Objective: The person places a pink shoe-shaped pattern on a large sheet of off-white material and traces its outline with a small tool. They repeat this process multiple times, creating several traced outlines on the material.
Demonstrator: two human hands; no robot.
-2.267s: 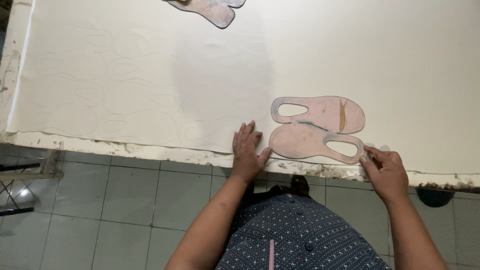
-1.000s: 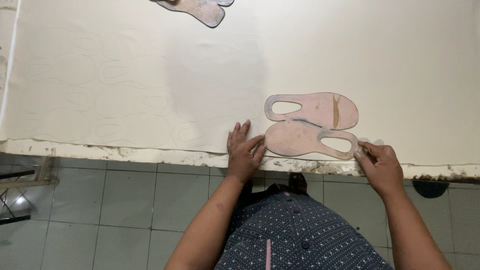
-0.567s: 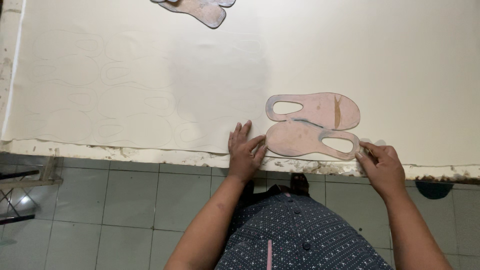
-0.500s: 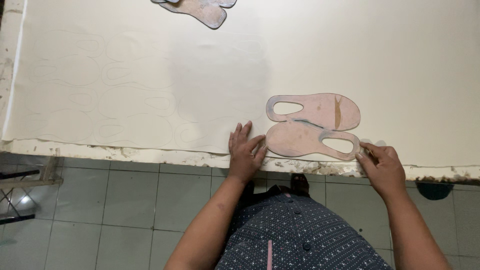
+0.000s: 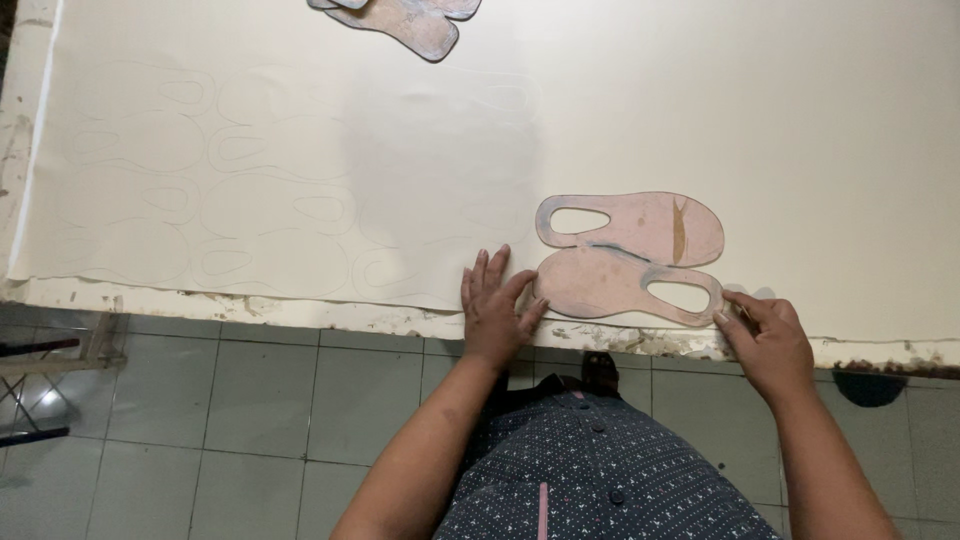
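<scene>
Pinkish card, worn and smudged with blue-grey, makes up the sole-shaped template [image 5: 615, 283] that both hands attend to. The left hand [image 5: 493, 312] lies flat with fingers spread just at the template's rounded left end, pressing on the cream sheet [image 5: 800, 120] beside it, seemingly to keep sheet and template from sliding. The right hand [image 5: 768, 335] has its fingertips drawn together at the template's right end, by the oval cut-out, near the front edge of the surface [image 5: 300, 312]; whether it pinches a pen or only the card's rim cannot be told, as the fingers hide it.

A second template [image 5: 640, 225] of the same shape lies touching the first, just above it and turned the other way, so the pair nest close together, which would waste little of the sheet. Both sit right of centre in the lower middle of the frame.

To the left, across the sheet, faint traced outlines [image 5: 230, 190] of the same sole shape run in rows. At the top edge of the frame, left of centre, a small stack of further templates [image 5: 410, 18] lies well apart from the hands. Below the surface are grey floor tiles [image 5: 250, 420] and the person's dotted dark garment [image 5: 590, 480].
</scene>
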